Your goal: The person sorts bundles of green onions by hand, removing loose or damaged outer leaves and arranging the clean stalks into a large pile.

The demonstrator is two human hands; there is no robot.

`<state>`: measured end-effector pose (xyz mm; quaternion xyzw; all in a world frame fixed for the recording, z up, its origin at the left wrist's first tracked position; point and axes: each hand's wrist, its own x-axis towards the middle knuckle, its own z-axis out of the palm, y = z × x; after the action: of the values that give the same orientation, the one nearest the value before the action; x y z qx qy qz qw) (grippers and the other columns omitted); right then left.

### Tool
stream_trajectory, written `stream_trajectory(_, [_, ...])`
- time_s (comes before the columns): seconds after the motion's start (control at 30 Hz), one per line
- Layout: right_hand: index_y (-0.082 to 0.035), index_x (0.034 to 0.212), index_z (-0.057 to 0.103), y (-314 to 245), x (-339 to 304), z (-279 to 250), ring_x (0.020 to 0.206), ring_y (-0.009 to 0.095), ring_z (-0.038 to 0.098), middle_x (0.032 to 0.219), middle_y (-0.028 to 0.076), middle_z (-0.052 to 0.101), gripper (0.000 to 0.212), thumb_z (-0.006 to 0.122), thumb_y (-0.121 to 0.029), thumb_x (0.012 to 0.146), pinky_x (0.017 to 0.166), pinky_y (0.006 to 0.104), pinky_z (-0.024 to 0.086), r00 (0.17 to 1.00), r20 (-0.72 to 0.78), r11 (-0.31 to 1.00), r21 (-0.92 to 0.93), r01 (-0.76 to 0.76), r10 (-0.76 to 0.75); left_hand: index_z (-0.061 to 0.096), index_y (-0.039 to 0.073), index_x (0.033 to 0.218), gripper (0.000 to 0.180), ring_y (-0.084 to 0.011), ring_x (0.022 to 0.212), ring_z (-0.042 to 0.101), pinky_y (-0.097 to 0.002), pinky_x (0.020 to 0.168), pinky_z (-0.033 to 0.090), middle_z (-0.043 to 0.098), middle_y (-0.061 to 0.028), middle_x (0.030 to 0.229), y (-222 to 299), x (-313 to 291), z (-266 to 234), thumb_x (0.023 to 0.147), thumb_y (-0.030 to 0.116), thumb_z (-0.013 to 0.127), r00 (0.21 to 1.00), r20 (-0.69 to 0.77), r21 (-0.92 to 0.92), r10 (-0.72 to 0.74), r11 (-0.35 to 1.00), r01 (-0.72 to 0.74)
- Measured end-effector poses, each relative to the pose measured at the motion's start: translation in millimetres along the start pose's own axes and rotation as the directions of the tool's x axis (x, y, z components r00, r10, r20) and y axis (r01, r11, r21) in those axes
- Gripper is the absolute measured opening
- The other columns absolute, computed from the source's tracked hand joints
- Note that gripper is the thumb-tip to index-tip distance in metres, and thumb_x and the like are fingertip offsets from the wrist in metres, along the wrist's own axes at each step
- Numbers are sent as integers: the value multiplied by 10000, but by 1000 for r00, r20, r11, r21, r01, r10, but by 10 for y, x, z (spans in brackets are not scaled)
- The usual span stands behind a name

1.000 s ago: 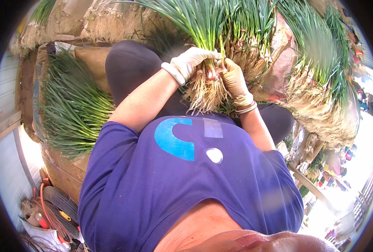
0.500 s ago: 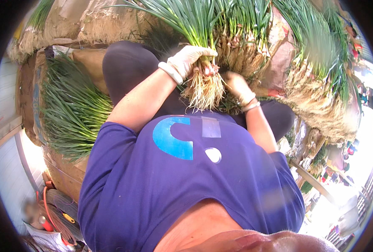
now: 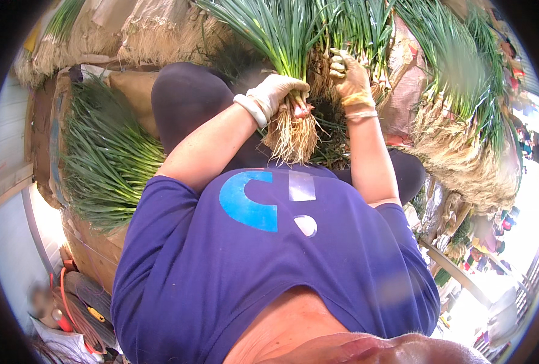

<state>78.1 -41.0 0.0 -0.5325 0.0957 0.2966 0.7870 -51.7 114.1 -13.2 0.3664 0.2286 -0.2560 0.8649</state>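
Note:
My gloved left hand point(image 3: 271, 96) is wrapped around a bunch of green onions point(image 3: 288, 51). The long green leaves fan out away from me. Below my fingers hang the pinkish-white bulbs and a beard of pale roots, just beyond my shirt. To the right, my gloved right hand point(image 3: 353, 79) has its fingers curled against a pile of green onions point(image 3: 369, 30). Whatever those fingers hold, if anything, is hidden among the stalks and roots.
More green onions point(image 3: 108, 164) lie at my left on brown sacking. A long row of green onions point(image 3: 457, 121) with thick pale roots lines the right. Further roots point(image 3: 160, 36) hang at the far left. A coiled orange hose point(image 3: 64, 297) is at lower left.
My right hand has moved forward from beside the bunch's roots to the pile beyond it. The left hand keeps its hold on the bunch and has hardly moved.

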Motion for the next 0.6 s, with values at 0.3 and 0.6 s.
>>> stream_trajectory(0.3, [-59, 901, 578, 233, 99, 344, 702, 100, 570, 774, 1, 610, 127, 582, -186, 888, 669, 229, 458, 926, 74, 792, -495, 356, -370, 596, -12, 765, 207, -247, 433, 585, -303, 425, 523, 587, -123, 569, -48, 119, -25, 818, 183, 643, 999, -15, -105, -49, 993, 47])
stream_trajectory(0.6, [-24, 902, 559, -184, -19, 215, 495, 67, 458, 679, 8, 530, 167, 513, -183, 923, 410, 194, 403, 995, 81, 997, -36, 64, -61, 590, -15, 787, 219, -235, 456, 596, -321, 489, 538, 583, -126, 564, -26, 126, -40, 823, 197, 635, 999, -40, -121, 20, 992, -24])
